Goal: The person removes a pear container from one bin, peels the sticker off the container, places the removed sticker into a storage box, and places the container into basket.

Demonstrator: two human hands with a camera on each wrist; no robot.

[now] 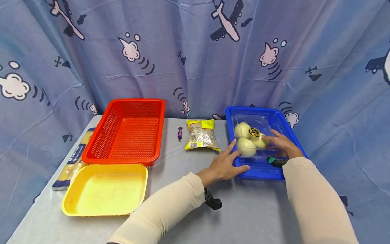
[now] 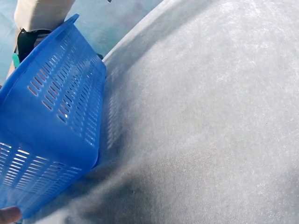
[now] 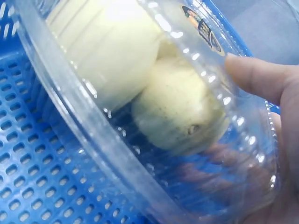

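The table (image 1: 253,217) bore a red basket (image 1: 132,139), a yellow tray (image 1: 109,191) in front, a packet (image 1: 73,160) along the left edge and a blue basket (image 1: 262,172); between the baskets lay candy (image 1: 180,134) and a bag (image 1: 202,135).

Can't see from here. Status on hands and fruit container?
Right hand gripping clear plastic fruit container inside blue basket. Left hand spread at basket's near-left rim. No obstruction seen around container.

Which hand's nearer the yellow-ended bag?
Left. The left hand is close to the bag, right of it and nearer the person; the right hand is farther right, gripping the clear container.
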